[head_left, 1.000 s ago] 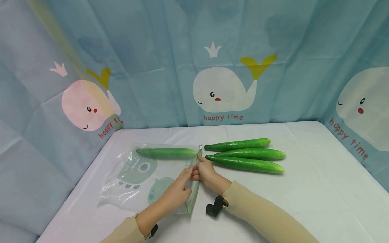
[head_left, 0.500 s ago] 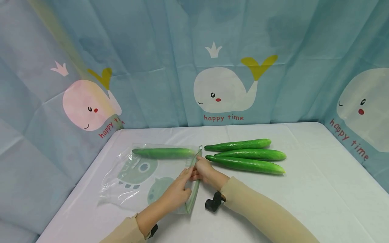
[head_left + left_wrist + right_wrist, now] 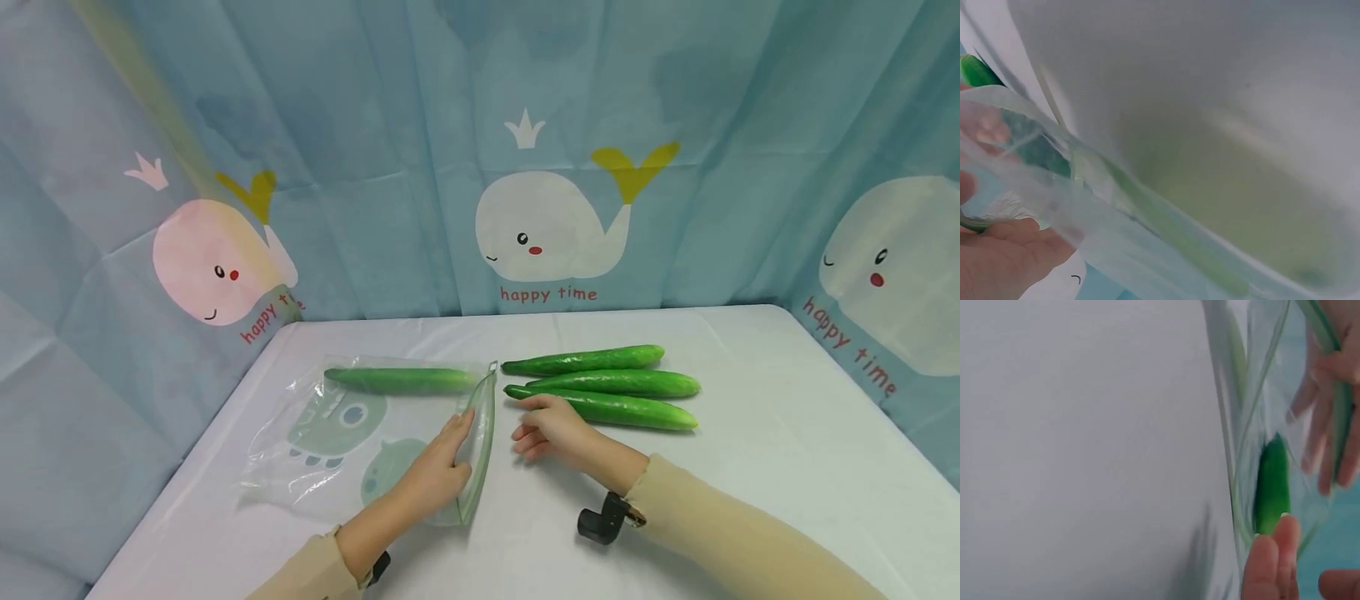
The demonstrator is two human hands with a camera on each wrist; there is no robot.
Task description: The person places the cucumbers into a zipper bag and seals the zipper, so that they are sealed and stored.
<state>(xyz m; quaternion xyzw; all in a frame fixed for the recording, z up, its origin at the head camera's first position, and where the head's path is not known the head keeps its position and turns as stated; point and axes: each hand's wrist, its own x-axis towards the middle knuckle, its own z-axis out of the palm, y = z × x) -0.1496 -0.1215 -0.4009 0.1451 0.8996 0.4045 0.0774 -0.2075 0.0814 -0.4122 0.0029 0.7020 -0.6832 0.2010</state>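
A clear zip bag (image 3: pixel 300 479) printed with green cartoon creatures lies flat at the left, its mouth facing right. One cucumber (image 3: pixel 401 380) rests inside, along the far side. My left hand (image 3: pixel 433 471) holds the raised upper edge of the mouth; in the right wrist view, the thumb and fingers of that left hand (image 3: pixel 1335 406) grip the green edge strip. My right hand (image 3: pixel 562 433), fingers loosely bent and holding nothing, is just in front of the nearest of three cucumbers (image 3: pixel 630 410). The other two cucumbers, a middle one (image 3: pixel 626 383) and a far one (image 3: pixel 585 361), lie behind it.
The white-covered table (image 3: pixel 772 467) ends at a blue curtain (image 3: pixel 390 242) with printed whales, which rises behind and on both sides. A black wrist camera (image 3: pixel 600 525) sits beneath the right forearm.
My right hand has left the bag's mouth and moved right, toward the three cucumbers. The cucumber in the bag has slid slightly left. My left hand has stayed at the bag's edge.
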